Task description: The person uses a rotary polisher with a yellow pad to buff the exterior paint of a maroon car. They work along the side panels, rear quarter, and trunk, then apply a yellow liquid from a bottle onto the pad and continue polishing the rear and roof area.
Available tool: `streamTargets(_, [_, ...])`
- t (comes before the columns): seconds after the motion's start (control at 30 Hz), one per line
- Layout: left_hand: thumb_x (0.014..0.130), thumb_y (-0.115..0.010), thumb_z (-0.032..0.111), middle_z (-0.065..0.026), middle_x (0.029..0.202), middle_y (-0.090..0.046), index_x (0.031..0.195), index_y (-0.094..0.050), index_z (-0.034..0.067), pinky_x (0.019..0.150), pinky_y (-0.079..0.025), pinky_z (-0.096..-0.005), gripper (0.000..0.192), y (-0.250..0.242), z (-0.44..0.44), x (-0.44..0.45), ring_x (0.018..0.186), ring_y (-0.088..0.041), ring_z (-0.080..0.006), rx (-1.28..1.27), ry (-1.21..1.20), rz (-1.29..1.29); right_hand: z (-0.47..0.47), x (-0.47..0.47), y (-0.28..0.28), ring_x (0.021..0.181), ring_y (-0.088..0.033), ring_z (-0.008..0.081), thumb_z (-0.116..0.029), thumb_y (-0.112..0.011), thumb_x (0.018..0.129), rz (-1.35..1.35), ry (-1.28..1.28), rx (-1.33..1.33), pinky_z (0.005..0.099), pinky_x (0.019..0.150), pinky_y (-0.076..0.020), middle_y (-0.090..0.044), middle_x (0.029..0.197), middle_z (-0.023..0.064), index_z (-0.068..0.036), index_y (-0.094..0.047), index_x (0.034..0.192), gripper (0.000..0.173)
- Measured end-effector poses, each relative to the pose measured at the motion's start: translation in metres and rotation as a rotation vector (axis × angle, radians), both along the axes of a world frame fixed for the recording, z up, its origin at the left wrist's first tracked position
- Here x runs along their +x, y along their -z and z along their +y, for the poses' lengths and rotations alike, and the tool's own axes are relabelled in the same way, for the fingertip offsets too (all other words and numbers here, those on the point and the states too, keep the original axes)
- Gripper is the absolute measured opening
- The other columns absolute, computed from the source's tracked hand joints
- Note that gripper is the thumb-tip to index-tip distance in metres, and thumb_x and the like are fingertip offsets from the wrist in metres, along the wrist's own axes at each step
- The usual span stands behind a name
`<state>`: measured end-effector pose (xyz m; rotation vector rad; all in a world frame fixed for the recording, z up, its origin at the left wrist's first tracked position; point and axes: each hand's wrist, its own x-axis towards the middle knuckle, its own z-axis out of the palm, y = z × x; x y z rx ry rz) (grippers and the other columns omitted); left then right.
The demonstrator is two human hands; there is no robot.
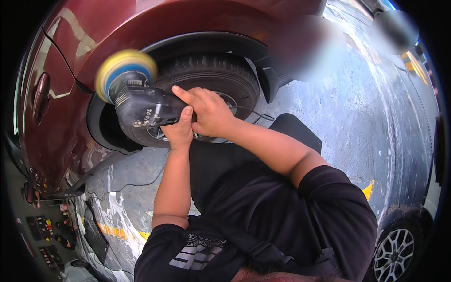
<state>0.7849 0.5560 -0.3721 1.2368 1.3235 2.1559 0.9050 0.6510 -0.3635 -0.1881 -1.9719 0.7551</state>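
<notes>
A black power polisher [144,105] is held in both hands in front of a car wheel. My left hand [179,130] grips its body from below, with the thumb up along the side. Over the rear of the handle lies my right hand [213,112], its index finger stretched forward. The polisher's round yellow foam pad [102,75], with a blue backing, faces the dark red fender [116,38] beside the wheel arch. The pad's outline is blurred. Whether it touches the paint cannot be made out.
Under the fender is a black tyre [211,67]. A door handle [42,98] is at the left. A thin cord [141,184] trails over the worn concrete floor [338,116]. Another vehicle's wheel [394,255] stands at lower right; a black mat [96,229] lies at lower left.
</notes>
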Motion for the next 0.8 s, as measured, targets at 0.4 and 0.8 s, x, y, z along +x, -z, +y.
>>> streamTargets(0.4, [0.071,-0.098,0.043,-0.0261,0.115,-0.071,0.142,-0.050,-0.001,0.093,-0.058,-0.0534,0.097,0.001,0.057,0.069,0.109,-0.071,-0.0464,-0.621,-0.009,0.869,-0.019,0.042,0.144,0.126,-0.065,0.0442,-0.022,-0.072,0.095,-0.213,0.528,-0.242,0.0556,0.113,-0.0444,-0.070,0.135,0.0208,-0.004,-0.062,0.145,0.054])
streamTargets(0.8, [0.082,-0.093,0.012,-0.0061,0.120,-0.073,0.127,-0.070,0.001,0.097,-0.058,-0.0374,0.052,0.000,-0.086,-0.072,0.108,-0.071,-0.0192,-0.117,-0.165,-0.073,-0.068,-0.090,0.011,0.106,-0.069,0.0392,-0.016,-0.089,0.074,-0.077,-0.080,0.139,0.0484,0.089,-0.0569,-0.061,0.129,0.0164,-0.014,-0.044,0.164,0.101])
